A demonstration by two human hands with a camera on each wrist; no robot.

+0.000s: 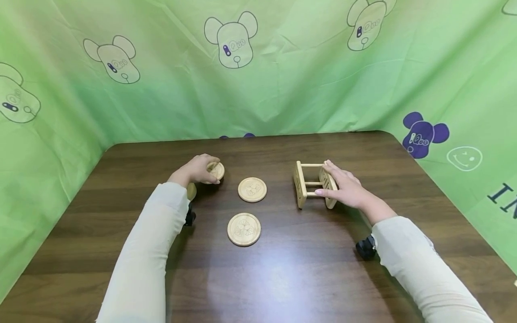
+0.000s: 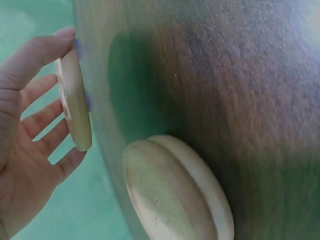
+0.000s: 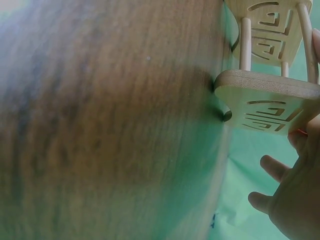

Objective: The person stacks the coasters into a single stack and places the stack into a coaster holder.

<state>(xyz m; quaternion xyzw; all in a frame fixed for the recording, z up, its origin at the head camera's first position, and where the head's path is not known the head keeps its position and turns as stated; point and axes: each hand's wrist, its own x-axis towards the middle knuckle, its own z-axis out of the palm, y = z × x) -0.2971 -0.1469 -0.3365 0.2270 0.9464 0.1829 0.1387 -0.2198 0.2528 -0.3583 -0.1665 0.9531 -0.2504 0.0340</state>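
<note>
In the head view my left hand (image 1: 197, 169) pinches a round wooden coaster (image 1: 217, 170) by its rim. The left wrist view shows this coaster (image 2: 74, 100) held on edge above the table, thumb on one side and fingers on the other. Two stacked coasters (image 2: 167, 195) lie below that hand, mostly hidden by the wrist in the head view. Two more coasters with engraved leaf patterns, one farther (image 1: 252, 189) and one nearer (image 1: 244, 229), lie flat mid-table. My right hand (image 1: 348, 187) grips the right side panel of a wooden coaster rack (image 1: 300, 185), which stands on the table.
The dark wooden table (image 1: 291, 278) has rounded far corners. Behind it and along the sides hangs a green printed cloth (image 1: 282, 89). Cut-out line patterns mark the rack's panels (image 3: 270, 112), joined by thin rods (image 3: 245, 45).
</note>
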